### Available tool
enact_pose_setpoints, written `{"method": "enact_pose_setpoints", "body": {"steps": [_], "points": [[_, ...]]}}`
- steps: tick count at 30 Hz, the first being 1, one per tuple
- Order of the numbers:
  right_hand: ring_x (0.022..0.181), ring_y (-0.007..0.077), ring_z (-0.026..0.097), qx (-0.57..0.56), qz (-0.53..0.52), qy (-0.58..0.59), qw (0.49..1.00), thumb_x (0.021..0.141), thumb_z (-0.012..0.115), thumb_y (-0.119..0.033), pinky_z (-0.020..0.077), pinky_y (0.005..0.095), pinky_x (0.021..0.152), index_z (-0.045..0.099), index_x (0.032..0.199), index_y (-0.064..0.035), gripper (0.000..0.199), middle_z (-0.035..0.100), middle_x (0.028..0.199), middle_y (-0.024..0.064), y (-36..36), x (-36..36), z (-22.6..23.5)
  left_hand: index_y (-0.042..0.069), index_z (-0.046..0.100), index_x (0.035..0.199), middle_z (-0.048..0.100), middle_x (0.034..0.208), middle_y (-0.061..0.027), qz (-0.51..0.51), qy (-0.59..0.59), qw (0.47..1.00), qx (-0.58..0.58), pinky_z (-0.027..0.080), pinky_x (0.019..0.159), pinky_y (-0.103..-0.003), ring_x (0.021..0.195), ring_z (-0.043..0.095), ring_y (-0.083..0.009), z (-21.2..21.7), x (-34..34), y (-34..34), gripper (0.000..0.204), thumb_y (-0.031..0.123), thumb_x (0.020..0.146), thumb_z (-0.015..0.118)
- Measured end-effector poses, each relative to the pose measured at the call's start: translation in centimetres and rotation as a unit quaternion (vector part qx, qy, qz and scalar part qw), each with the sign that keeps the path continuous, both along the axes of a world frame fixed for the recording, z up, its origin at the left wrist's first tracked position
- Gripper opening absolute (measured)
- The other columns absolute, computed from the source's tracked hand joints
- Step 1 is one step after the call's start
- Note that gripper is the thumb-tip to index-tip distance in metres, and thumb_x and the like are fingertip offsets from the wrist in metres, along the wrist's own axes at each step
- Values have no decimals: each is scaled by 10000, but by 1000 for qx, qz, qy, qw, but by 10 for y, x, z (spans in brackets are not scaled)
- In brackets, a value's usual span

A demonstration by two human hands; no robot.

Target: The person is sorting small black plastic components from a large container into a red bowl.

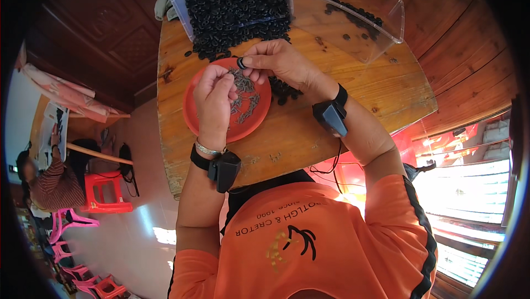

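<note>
Between the thumb and fingertips of my right hand (284,62) is a small black oval piece (241,63), held above the far rim of an orange-red plate (191,112). My left hand (213,97) is over the plate's left side, thumb pressed to its fingers; whatever it pinches is hidden or too small to make out. Many thin grey screw-like pieces (248,107) lie in the plate below my hands. Just beyond, a heap of similar black pieces (234,9) spills from a tipped translucent bin (174,2) onto the wooden table (287,147).
A clear plastic box (398,23) at the far right has black pieces (356,14) in it. More black pieces (284,92) lie right of the plate. At left, another person (55,183) works at a table near a red stool (105,193). Pink stools (69,224) stand behind.
</note>
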State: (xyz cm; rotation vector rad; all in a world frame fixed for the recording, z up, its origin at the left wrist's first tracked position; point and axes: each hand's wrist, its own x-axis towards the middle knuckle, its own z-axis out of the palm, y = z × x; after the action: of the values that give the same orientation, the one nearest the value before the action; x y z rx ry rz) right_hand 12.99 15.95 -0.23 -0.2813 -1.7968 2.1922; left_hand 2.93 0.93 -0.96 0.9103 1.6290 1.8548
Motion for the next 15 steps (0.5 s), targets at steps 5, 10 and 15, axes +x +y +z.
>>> {"method": "enact_pose_setpoints", "body": {"steps": [5,10,15], "points": [[631,75,605,48,19,-9,999,874,625,-181,490,194,558,649,916,-25,164,654,766,20,-1,-1,-1,37,537,821,504,658,20,4,2,1000,2,359,496,-178,568,452,-37,1,1,0,73,90,867,517],[635,71,600,81,0,-10,997,870,630,-166,487,192,564,649,911,-21,151,645,758,12,-5,-2,-2,37,539,818,503,656,21,4,5,1000,5,357,491,-177,568,453,-38,1,1,0,70,89,862,524],[642,68,595,90,-13,2,996,867,633,-153,485,192,569,647,905,-19,140,641,754,10,-12,-4,-3,40,545,814,506,655,19,11,-10,1000,22,355,487,-176,560,450,-40,-4,2,0,67,82,862,526]]}}
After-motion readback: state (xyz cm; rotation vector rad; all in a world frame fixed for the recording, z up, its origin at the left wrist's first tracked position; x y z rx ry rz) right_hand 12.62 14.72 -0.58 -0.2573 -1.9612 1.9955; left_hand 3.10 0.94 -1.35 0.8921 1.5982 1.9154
